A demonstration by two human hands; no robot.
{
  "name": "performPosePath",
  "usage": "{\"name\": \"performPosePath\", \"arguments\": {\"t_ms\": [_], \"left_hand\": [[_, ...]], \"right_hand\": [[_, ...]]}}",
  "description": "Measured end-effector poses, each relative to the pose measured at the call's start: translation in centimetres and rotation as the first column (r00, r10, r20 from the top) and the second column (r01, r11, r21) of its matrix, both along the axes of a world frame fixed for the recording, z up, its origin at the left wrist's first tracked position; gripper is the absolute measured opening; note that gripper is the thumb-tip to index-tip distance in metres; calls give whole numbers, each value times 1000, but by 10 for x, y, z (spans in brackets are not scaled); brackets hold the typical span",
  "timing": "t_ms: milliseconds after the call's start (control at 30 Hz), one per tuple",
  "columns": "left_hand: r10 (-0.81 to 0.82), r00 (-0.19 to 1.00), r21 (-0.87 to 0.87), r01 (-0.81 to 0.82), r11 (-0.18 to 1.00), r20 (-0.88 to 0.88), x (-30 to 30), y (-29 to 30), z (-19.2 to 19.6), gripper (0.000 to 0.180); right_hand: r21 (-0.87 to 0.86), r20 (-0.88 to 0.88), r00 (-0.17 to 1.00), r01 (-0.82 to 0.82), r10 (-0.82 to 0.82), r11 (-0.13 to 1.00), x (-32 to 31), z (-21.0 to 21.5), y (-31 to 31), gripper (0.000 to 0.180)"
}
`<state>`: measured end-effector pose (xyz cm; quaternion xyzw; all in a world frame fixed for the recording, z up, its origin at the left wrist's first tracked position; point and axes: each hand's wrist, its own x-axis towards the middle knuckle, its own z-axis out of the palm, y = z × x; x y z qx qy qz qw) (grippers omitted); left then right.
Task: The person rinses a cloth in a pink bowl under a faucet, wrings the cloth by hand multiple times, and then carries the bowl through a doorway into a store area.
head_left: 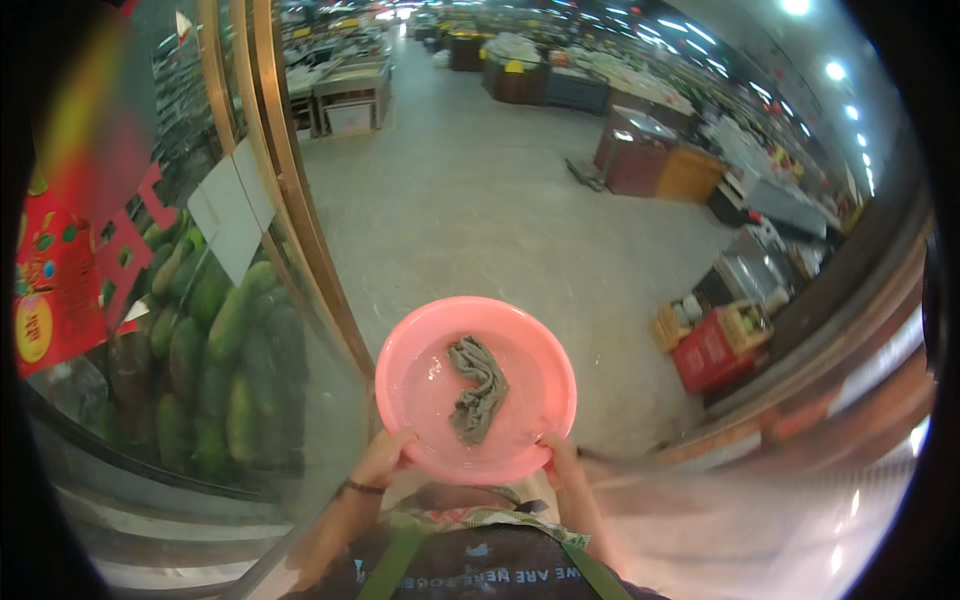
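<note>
A round pink plastic basin [395,345] is held level in front of my body, with water in it. A crumpled grey-green cloth [480,392] lies in the water near the basin's middle. My left hand [388,452] grips the near left rim, thumb over the edge. On the near right rim, my right hand [562,458] holds on in the same way. The fingers of both hands are hidden below the basin.
A glass door or window with a wooden frame [290,170] stands close on the left, green melons [215,350] behind it. At right are a red crate [718,350] and a dark door frame. Ahead, a tiled floor [460,200] leads to market stalls [640,160].
</note>
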<state>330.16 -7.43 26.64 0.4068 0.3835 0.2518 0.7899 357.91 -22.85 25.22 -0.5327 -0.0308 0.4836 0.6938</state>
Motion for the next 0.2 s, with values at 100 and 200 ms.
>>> {"name": "performPosePath", "arguments": {"t_ms": [100, 200], "left_hand": [[13, 1000, 10, -13, 1000, 1, 54, 69, -2, 24], [63, 998, 4, -63, 998, 3, 95, 110, 10, 27]], "right_hand": [[14, 19, 992, -126, 125, 992, 50, 18, 60, 43], [-64, 6, 988, -153, 154, 986, 95, 51, 131, 64]]}}
